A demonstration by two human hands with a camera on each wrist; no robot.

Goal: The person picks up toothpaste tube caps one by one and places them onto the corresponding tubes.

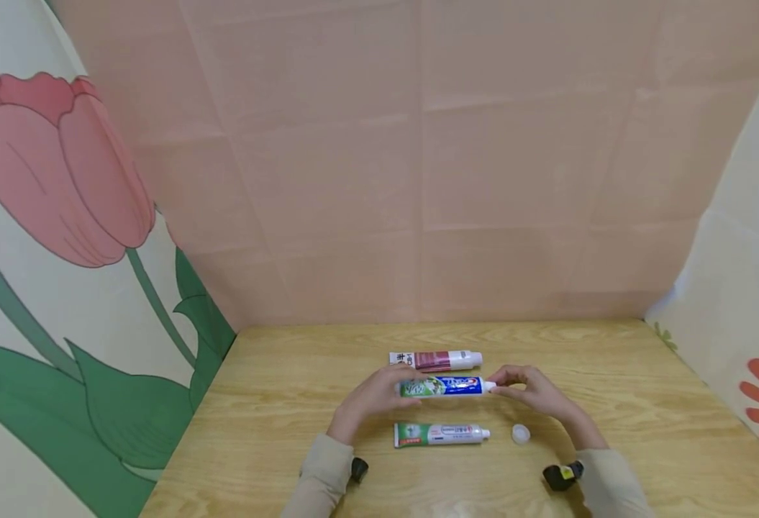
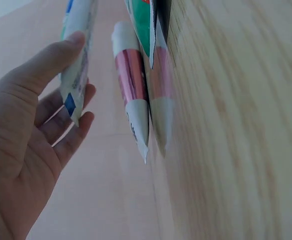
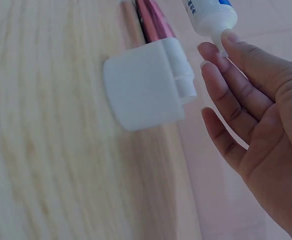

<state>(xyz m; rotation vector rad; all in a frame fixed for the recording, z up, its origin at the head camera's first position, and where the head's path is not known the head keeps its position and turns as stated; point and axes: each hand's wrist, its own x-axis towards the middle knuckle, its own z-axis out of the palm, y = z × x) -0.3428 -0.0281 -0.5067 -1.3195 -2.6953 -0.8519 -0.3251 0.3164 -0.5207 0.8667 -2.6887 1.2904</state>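
Nearest: beige sleeves [image 1: 327, 467], a black device [image 1: 560, 476] at each wrist. Next, green-and-white tube [image 1: 444, 434] lies flat on wood-grain table [image 1: 275, 424]; round white cap [image 1: 520, 434] sits near its nozzle end, to the right, apart. Beyond these, blue-and-green tube [image 1: 462, 386] is held up off the table, roughly level, between both hands. Left hand [image 1: 378, 394] grasps its flat tail end, thumb against fingers; right hand [image 1: 537, 392] pinches the white nozzle end with thumb and fingertips. Behind it, red-and-white tube [image 1: 434, 361] lies on the table. Farthest: creased pink sheet [image 1: 418, 180].
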